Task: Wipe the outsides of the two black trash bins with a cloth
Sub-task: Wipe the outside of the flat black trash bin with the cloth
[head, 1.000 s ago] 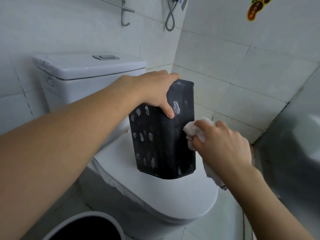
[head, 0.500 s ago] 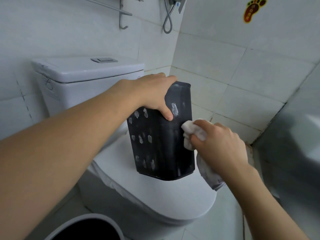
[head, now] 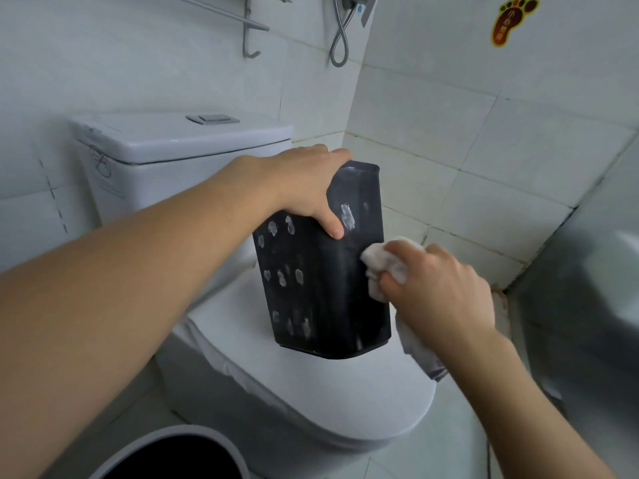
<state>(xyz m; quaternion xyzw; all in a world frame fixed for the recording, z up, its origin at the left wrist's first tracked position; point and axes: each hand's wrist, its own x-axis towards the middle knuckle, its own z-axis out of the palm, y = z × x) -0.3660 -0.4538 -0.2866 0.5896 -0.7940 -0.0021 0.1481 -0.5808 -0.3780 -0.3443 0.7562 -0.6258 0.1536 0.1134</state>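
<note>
Black bin (head: 321,288) on toilet lid (head: 311,392); left hand (head: 304,181) fingers clamp top, right hand (head: 439,288) fingers bunch cloth (head: 380,264) at right edge.

A white toilet (head: 311,392) with closed lid; behind it its cistern (head: 173,143), above that a metal rail (head: 242,22), hose (head: 340,39) and foot-shaped sticker (head: 511,20).

Right hand (head: 439,288) fingers press a crumpled white cloth (head: 383,267) against the rectangular black plastic bin (head: 321,288) on the closed white toilet lid (head: 311,385). Beyond the fingertips: bin wall, blocked. Behind the knuckles: open air up to the white tiled wall (head: 484,167). Below the fingers: bare lid. Left hand (head: 304,181) thumb sits above them on the bin face
</note>
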